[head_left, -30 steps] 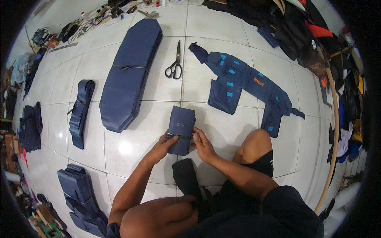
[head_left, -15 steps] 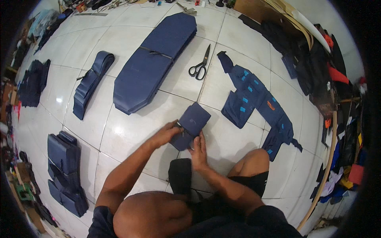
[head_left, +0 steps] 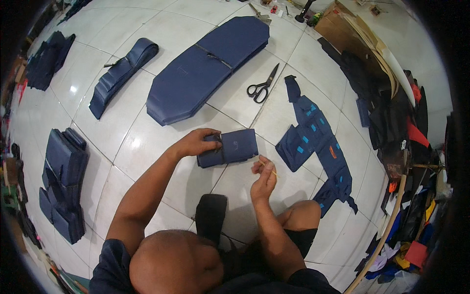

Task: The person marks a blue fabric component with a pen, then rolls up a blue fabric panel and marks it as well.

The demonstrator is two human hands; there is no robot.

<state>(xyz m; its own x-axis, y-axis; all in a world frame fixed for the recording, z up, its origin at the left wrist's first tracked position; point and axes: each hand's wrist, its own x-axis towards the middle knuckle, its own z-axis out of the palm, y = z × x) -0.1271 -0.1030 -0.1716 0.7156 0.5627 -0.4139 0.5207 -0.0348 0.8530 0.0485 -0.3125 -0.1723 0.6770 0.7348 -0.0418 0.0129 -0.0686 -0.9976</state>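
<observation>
Right hand (head_left: 263,177) lifted off navy stack (head_left: 229,148), perhaps pinching stick (head_left: 269,167).

Glossy white tiled floor (head_left: 161,147) with glare, cluttered edges, cardboard (head_left: 362,34) beyond.

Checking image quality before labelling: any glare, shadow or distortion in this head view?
Head view: glare spots on the white tiled floor; tile lines bow toward the dark rim; soft shadow under the right hand; the left hand and folded navy fabric piece are sharp; the edge clutter is smeared.
</observation>
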